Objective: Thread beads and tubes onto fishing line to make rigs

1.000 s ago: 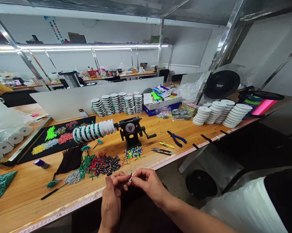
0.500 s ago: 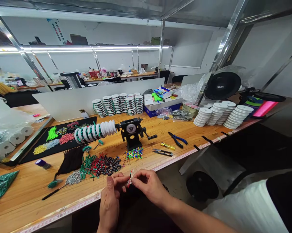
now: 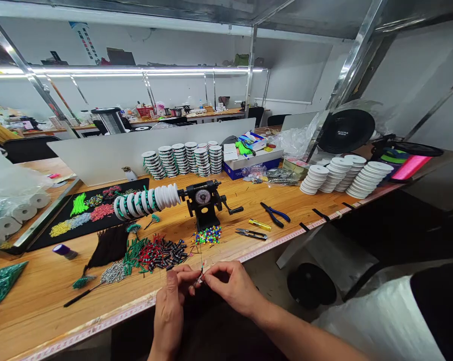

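Note:
Both hands meet just off the table's front edge. My left hand [image 3: 173,301] pinches a small dark and red piece [image 3: 201,274] with thin line on it, between thumb and fingers. From the right, my right hand [image 3: 232,286] closes thumb and forefinger on the same small piece or its line; the fingertips cover most of it. Beyond the hands lie multicoloured beads [image 3: 208,234] and a pile of red, black and green tubes [image 3: 162,253]. A black hand-cranked winder [image 3: 203,200] carries a row of white spools [image 3: 147,201].
Small snips [image 3: 251,234], a yellow tool [image 3: 260,224] and blue-handled pliers [image 3: 275,214] lie right of the winder. White spool stacks [image 3: 356,175] stand at the right, wound spools [image 3: 181,160] behind. A purple-capped bottle [image 3: 64,250] lies left. A person's yellow sleeve [image 3: 0,133] shows far left.
The view has shifted slightly. The small piece between my fingertips has changed its tilt, with less red showing. Both hands remain in nearly the same place, still pinched.

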Action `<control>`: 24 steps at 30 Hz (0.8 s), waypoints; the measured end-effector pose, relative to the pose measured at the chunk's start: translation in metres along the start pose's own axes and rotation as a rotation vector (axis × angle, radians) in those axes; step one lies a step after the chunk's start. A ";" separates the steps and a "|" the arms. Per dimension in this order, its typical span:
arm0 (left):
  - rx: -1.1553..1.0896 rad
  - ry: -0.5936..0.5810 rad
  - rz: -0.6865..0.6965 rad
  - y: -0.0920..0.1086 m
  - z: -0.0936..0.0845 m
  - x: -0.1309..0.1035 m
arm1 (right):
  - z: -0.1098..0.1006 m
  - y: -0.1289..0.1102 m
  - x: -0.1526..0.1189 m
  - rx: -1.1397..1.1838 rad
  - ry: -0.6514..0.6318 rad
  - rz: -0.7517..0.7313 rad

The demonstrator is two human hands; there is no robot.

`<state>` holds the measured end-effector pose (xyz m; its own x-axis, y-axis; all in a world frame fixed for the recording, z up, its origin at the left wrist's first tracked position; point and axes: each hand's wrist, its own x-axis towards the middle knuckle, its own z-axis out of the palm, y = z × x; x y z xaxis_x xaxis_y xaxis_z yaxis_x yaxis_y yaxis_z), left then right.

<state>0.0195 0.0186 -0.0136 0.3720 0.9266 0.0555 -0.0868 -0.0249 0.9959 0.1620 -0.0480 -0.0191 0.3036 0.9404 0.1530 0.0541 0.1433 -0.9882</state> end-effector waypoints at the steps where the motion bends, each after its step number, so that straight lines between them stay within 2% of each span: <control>1: 0.051 -0.007 0.008 -0.001 -0.001 0.001 | 0.000 0.000 0.000 -0.014 -0.002 -0.003; 5: 0.231 -0.036 0.046 -0.004 -0.004 0.007 | 0.003 0.001 -0.001 -0.050 0.063 -0.044; 11: 0.218 -0.049 0.024 -0.004 -0.004 0.010 | 0.003 -0.005 -0.003 -0.162 0.124 -0.146; 14: 0.196 -0.034 -0.003 -0.004 -0.004 0.010 | 0.001 -0.004 -0.001 -0.162 0.165 -0.152; 17: 0.159 -0.030 -0.037 -0.002 -0.002 0.010 | 0.004 0.002 0.002 0.026 0.173 -0.025; 21: 0.064 -0.066 -0.125 0.001 0.001 0.008 | 0.009 0.007 0.002 0.450 0.007 0.274; 24: -0.055 -0.128 -0.255 0.004 0.003 0.006 | 0.008 0.005 0.002 0.479 -0.084 0.298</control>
<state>0.0244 0.0232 -0.0090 0.5019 0.8451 -0.1842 -0.0242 0.2265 0.9737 0.1555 -0.0429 -0.0238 0.1617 0.9801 -0.1151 -0.4658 -0.0270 -0.8845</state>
